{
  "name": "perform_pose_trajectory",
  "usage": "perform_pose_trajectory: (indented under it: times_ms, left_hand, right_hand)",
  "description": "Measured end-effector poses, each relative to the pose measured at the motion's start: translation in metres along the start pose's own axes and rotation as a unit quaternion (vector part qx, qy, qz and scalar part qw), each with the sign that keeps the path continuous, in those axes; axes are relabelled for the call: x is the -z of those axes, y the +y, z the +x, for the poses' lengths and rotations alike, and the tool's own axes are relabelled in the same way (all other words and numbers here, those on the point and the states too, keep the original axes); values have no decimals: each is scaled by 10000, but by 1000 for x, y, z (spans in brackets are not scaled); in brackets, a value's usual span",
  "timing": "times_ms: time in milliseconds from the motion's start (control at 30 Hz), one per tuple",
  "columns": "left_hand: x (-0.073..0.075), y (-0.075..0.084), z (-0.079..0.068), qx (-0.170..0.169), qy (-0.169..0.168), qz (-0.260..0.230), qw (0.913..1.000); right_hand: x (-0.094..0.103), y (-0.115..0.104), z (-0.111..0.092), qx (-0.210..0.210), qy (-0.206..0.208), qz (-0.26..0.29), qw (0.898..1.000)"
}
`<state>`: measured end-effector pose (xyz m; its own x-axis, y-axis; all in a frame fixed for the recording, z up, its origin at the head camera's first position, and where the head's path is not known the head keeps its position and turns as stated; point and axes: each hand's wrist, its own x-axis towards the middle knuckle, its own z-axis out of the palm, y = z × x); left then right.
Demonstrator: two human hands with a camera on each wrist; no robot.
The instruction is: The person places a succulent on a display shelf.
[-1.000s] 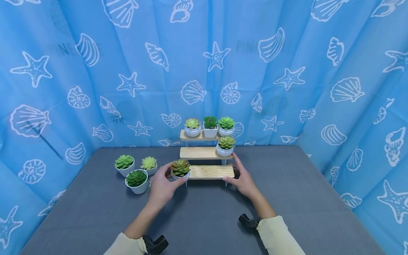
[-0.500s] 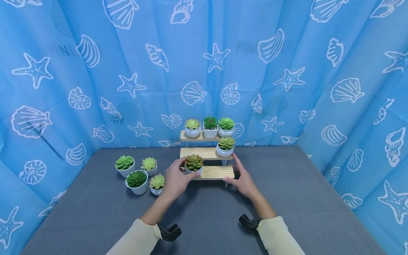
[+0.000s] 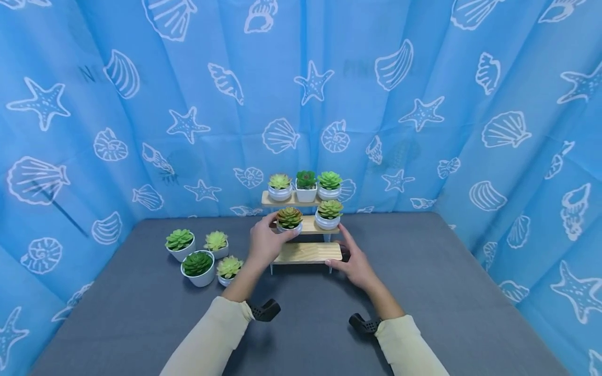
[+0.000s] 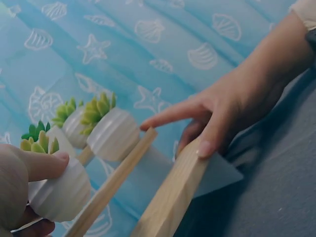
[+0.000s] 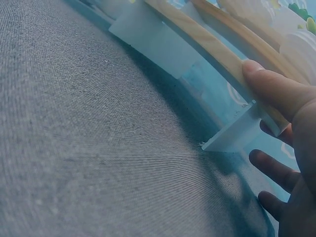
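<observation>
My left hand (image 3: 264,241) pinches the white ribbed pot of a reddish-green succulent (image 3: 289,216), thumb in front. It holds the plant at the middle board of a three-tier wooden plant stand (image 3: 308,253), left of a green succulent (image 3: 328,210) on that board. In the left wrist view, the held pot (image 4: 63,190) is upside to the left of the boards' edges. The right hand (image 3: 356,267) grips the right end of the lowest board, its thumb (image 5: 254,69) on the front edge. Its index finger (image 4: 170,114) reaches toward the middle board's end.
On the top board stand three potted succulents, the middle one in a square pot (image 3: 306,195). Left of the stand, several more succulents, one dark green (image 3: 197,263), sit on the grey tabletop (image 3: 423,292). A blue seashell curtain (image 3: 301,120) hangs behind.
My left hand has carried the reddish-green succulent rightward past the lowest board, then up and back to the middle one. The right hand keeps its grip on the stand.
</observation>
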<state>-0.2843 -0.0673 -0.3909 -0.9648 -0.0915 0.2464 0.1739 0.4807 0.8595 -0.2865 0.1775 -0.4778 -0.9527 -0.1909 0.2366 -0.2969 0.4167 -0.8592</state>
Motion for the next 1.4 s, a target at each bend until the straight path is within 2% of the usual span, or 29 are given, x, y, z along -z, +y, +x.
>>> perform_pose_trajectory:
  times_ms: [233,300,433,533,633,833,1133,1267,1400]
  left_hand:
    - [-1,-3,11,97,-134,-41,9999]
    - [-4,-2,13,144,-68,-216,9996]
    - [-9,1,15,149,121,-468,9987]
    - [-12,1,14,143,210,-491,9985]
    - [-13,0,13,118,267,-534,9981]
    - [-16,-2,12,-71,473,-733,9962]
    - [-22,-1,9,124,682,-924,9933]
    - [-24,-3,9,93,670,-1014,9925]
    - [-25,-5,5,37,499,-1257,9908]
  right_hand:
    - [0,-1,0,-40,37,55,10000]
    - [0,-1,0,46,39,22,10000]
    - [5,-18,-4,100,8,37,9999]
    - [5,-19,-2,26,-15,20,10000]
    - [1,-2,3,19,15,-43,10000]
    - [1,-2,2,-22,8,13,10000]
    - [-1,-1,0,-72,20,4,10000]
    - [-1,-2,0,-38,28,24,10000]
    - [-1,-1,-1,30,35,36,10000]
